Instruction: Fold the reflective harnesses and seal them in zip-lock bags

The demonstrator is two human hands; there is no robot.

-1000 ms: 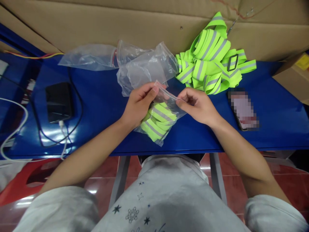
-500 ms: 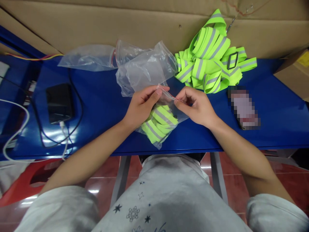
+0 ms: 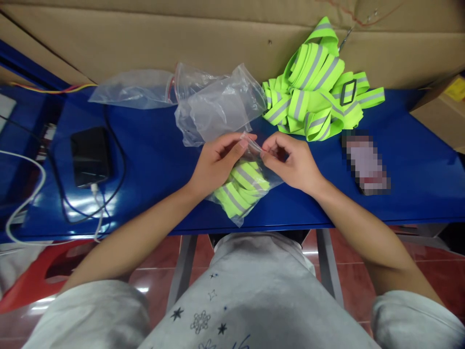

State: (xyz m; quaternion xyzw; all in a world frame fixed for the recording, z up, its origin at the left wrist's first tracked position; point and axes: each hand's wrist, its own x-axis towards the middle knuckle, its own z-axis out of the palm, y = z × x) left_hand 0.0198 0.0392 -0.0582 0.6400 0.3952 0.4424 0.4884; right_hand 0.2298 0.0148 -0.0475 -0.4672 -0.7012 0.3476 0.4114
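Observation:
Between my hands, near the front edge of the blue table, is a clear zip-lock bag (image 3: 275, 177) with a folded neon-yellow reflective strap (image 3: 242, 186) inside. My left hand (image 3: 219, 162) pinches the bag's top edge between thumb and fingers. At the other end of that edge, my right hand (image 3: 293, 160) pinches the red-lined zip strip. The bag's mouth runs slanting from one hand to the other. Just beyond my hands lie several crumpled clear bags (image 3: 214, 109). A heap of loose neon-yellow reflective straps (image 3: 316, 97) with a black buckle sits behind my right hand.
A black power bank (image 3: 90, 156) with a white cable plugged in lies on the left of the blue table (image 3: 152, 145). On the right are a phone (image 3: 366, 165), its screen blurred, and a cardboard box (image 3: 441, 114). Brown cardboard (image 3: 145, 39) lines the back.
My left hand has slid slightly to the right along the bag's top edge, closer to my right hand. Both hands keep their pinch on the bag.

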